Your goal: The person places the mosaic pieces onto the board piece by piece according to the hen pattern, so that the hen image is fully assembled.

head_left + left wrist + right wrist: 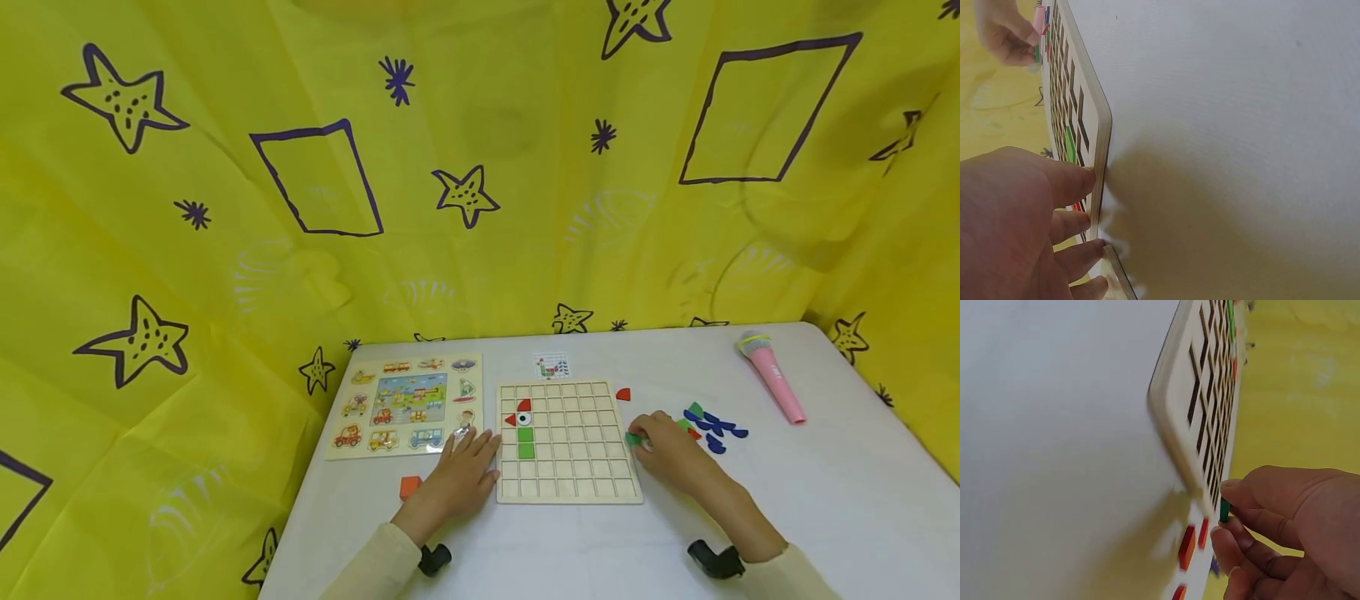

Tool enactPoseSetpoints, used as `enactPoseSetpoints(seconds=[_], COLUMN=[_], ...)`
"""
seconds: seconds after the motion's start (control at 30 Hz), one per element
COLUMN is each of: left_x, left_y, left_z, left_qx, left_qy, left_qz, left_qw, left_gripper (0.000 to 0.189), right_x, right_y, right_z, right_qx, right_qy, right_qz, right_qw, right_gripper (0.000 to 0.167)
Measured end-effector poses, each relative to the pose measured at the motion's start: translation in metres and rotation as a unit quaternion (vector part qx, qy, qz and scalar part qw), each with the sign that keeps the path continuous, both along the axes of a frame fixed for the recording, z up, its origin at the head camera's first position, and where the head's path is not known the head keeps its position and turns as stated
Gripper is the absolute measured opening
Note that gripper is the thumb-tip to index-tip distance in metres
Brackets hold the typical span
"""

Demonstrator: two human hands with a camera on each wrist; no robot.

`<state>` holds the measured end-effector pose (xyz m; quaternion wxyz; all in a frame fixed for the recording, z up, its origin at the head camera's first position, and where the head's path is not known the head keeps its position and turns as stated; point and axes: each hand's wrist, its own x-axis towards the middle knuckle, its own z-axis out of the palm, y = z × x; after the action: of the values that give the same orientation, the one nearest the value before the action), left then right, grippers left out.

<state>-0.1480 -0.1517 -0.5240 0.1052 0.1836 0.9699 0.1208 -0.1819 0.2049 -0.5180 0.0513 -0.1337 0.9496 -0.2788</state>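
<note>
We see the right hand (667,450) pinching a small green piece (1225,510) between thumb and fingers (1235,549), while the left hand (461,479) lies relaxed with its fingers spread, grasping nothing. The green piece looks light and stiff to us, a thin flat slip of painted wood or plastic. We judge it hard to damage, but smooth enough to slide or spin if squeezed off-centre. Its rim is narrow, so we would take hold by two opposite edges, with only the fingertips, and leave its underside free. The grid board (570,500) seems light as well, rigid and flat; its raised outer edge is the best place for a steadying touch, since a knock could slide it along the tabletop (585,554).

As for where things lie, the green piece sits right at the tips of the right fingers, on their side toward the grid board and just outside its near border. Much of it is covered, so we cannot tell its full shape. A red piece (623,394) lies a little beyond those fingertips, and the blue pieces (720,423) are scattered on their far side from the grid board. The left thumb touches the grid board's edge, and the other left fingertips reach toward the picture board (345,454) beside it.
</note>
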Motion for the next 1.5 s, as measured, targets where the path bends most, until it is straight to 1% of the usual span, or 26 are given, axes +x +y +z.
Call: enactPoseSetpoints(seconds=[0.1,0.2,0.3,0.43,0.53,0.67,0.77,0.93,1.07,1.2,1.33,1.5], left_x=[0.0,0.0,0.0,0.0,-0.001,-0.002,-0.002,-0.002,-0.002,-0.002,-0.003,-0.002], left_y=[0.0,0.0,0.0,-0.001,-0.001,-0.001,-0.001,-0.001,-0.001,-0.002,-0.002,-0.001], left_z=[0.0,0.0,0.0,-0.001,-0.003,-0.005,-0.006,-0.005,-0.004,-0.004,-0.005,-0.004], left_qx=[0.001,0.007,0.012,0.014,0.011,0.007,0.006,0.003,0.0,-0.004,-0.006,-0.004], left_qy=[-0.002,-0.002,-0.004,-0.006,-0.005,-0.003,-0.001,0.002,0.005,0.006,0.008,0.008], left_qz=[0.001,0.003,0.004,0.006,0.006,0.005,0.003,0.0,0.0,-0.001,-0.004,-0.003], left_qw=[1.0,1.0,0.9999,0.9999,0.9999,1.0,1.0,1.0,1.0,1.0,0.9999,1.0], left_gripper=[0.059,0.059,0.059,0.059,0.059,0.059,0.059,0.059,0.059,0.059,0.059,0.058], right_x=[0.002,0.007,0.013,0.018,0.021,0.024,0.026,0.028,0.028,0.027,0.027,0.025], right_y=[-0.022,-0.046,-0.07,-0.097,-0.114,-0.129,-0.134,-0.137,-0.138,-0.139,-0.139,-0.141], right_z=[0.004,0.005,0.004,0.0,-0.003,-0.008,-0.01,-0.012,-0.01,-0.009,-0.008,-0.01], right_qx=[-0.006,-0.004,-0.006,-0.015,-0.01,0.0,0.006,0.025,0.041,0.045,0.039,0.031], right_qy=[-0.012,-0.021,-0.013,0.02,0.049,0.086,0.117,0.167,0.185,0.178,0.164,0.163], right_qz=[0.011,0.028,0.049,0.085,0.117,0.155,0.17,0.172,0.165,0.159,0.156,0.146], right_qw=[0.9998,0.9994,0.9987,0.9961,0.9918,0.9841,0.9784,0.9705,0.9678,0.9701,0.9732,0.9752], right_gripper=[0.022,0.023,0.023,0.023,0.023,0.021,0.018,0.018,0.017,0.015,0.014,0.015])
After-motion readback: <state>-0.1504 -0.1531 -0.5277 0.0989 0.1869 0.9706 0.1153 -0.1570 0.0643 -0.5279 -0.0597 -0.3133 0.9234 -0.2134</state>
